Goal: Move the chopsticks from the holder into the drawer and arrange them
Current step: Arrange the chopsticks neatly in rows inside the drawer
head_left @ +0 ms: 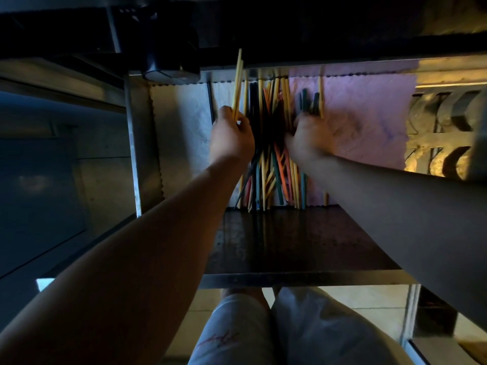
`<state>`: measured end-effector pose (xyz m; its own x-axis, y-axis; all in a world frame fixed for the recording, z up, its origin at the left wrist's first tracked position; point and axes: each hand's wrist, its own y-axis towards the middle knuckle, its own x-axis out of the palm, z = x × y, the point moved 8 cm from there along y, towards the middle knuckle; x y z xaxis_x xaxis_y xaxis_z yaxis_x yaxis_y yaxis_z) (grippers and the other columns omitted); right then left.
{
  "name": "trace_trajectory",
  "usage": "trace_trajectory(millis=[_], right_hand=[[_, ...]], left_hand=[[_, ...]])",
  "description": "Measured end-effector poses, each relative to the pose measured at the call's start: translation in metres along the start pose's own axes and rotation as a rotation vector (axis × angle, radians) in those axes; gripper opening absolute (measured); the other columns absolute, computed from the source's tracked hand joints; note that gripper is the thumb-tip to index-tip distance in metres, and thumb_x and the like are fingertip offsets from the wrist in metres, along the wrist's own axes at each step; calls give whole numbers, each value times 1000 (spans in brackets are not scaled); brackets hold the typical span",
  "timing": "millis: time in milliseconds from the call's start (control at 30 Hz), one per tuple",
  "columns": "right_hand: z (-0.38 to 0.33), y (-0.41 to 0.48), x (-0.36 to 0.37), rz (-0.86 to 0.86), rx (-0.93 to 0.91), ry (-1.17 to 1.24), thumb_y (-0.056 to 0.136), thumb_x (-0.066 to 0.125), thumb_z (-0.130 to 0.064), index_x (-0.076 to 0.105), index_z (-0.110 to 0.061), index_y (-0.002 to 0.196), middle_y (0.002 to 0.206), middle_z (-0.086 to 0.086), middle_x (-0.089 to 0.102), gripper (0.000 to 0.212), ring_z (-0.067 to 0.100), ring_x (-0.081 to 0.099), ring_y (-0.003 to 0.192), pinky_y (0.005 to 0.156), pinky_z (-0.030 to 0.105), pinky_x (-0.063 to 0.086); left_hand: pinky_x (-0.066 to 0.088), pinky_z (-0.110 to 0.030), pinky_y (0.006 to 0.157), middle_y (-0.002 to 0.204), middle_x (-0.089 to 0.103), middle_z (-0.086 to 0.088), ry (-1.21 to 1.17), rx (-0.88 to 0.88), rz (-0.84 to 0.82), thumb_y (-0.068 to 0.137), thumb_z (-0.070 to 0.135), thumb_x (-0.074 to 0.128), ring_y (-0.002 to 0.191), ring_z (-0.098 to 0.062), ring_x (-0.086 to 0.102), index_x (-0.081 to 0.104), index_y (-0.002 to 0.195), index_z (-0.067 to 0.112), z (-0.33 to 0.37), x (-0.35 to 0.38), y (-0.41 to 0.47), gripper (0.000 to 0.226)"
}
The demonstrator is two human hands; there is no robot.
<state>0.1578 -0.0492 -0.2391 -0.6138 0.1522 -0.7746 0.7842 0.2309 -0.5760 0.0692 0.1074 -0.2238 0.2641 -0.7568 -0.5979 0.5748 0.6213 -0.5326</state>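
Now our left hand (232,138) grips two yellow chopsticks (238,83) pointing to the drawer's (303,276) back edge, parallel to the pile (268,133) beside, where our right hand (307,139) clutches dark ones.

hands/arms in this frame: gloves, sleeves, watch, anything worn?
Nothing worn that shows. Left hand and right hand are bare, no gloves, no rings visible in the dim light. Both forearms are bare to the frame edge: no sleeves, watch or bands in view. Below them, light shorts with a small reddish script mark.

Yellow, black, orange, green chopsticks (266,143); pink liner (369,114)
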Motion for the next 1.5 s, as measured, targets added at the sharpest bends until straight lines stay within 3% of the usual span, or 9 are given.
trace_trajectory(millis=[200, 433, 567, 800, 900, 1000, 1167, 1300, 1500], right_hand=[[2, 2, 1, -67, 91, 68, 91, 60, -32, 55, -3, 124, 125, 16, 59, 44, 30, 59, 113, 92, 39, 51], [11, 4, 6, -81, 132, 196, 85, 62, -31, 66, -7, 91, 84, 9, 62, 25, 24, 63, 80, 64, 26, 44], [18, -1, 3, -46, 148, 335, 83, 65, -29, 62, -14, 96, 86, 3, 58, 20, 17, 56, 78, 55, 19, 34], [24, -2, -1, -84, 88, 469, 89, 56, -22, 49, -16, 91, 77, 7, 58, 9, 19, 49, 63, 51, 22, 33], [22, -1, -1, -87, 65, 556, 95, 48, -21, 46, -18, 95, 89, 9, 67, 3, 15, 55, 62, 46, 17, 36], [17, -1, -4, -42, 44, 624, 99, 42, -25, 41, -20, 97, 72, -3, 59, 6, 6, 50, 52, 37, 13, 33], [22, -2, -23, 150, 5, 581, 95, 51, -29, 48, -18, 88, 64, -8, 45, 13, 6, 45, 53, 37, 7, 30], [35, 3, -19, 120, 52, 540, 90, 57, -32, 61, -10, 93, 73, 3, 56, 23, 12, 50, 57, 47, 19, 35], [45, 7, -14, 91, 117, 578, 85, 59, -30, 66, -17, 90, 78, 4, 64, 15, 18, 59, 68, 61, 24, 43]], left_hand=[[56, -36, 75, 96, 69, -11, 83, -322, -81, 86, 20, 62, 90, -27, 66, 65, 103, 10, -44, 13, 2, 20], [51, -32, 67, 93, 68, -12, 167, -305, -97, 86, 16, 62, 87, -28, 65, 67, 100, 7, -46, 14, 4, 18], [58, -39, 76, 94, 69, -15, 150, -330, -113, 84, 24, 63, 88, -31, 67, 68, 99, 5, -45, 15, 1, 25], [35, -24, 46, 67, 58, -4, 84, -243, -128, 89, 31, 49, 60, -23, 56, 61, 76, 12, -34, 14, -7, 25], [49, -32, 58, 76, 62, -8, 11, -221, -112, 89, 25, 45, 71, -29, 61, 58, 80, 12, -30, 14, -11, 20], [56, -49, 78, 96, 66, -19, -122, -271, -99, 91, 23, 42, 89, -38, 65, 54, 93, 13, -29, 18, -18, 15], [39, -22, 51, 67, 56, 2, -122, -231, -83, 86, 21, 52, 62, -18, 57, 54, 81, 18, -22, 26, -19, 7], [49, -27, 60, 71, 63, -1, -20, -215, -68, 79, 26, 69, 72, -24, 65, 65, 85, 12, -22, 33, -17, 16], [46, -28, 63, 71, 55, 3, 138, -199, -60, 78, 31, 66, 72, -25, 58, 53, 84, 23, -26, 39, -14, 17]])
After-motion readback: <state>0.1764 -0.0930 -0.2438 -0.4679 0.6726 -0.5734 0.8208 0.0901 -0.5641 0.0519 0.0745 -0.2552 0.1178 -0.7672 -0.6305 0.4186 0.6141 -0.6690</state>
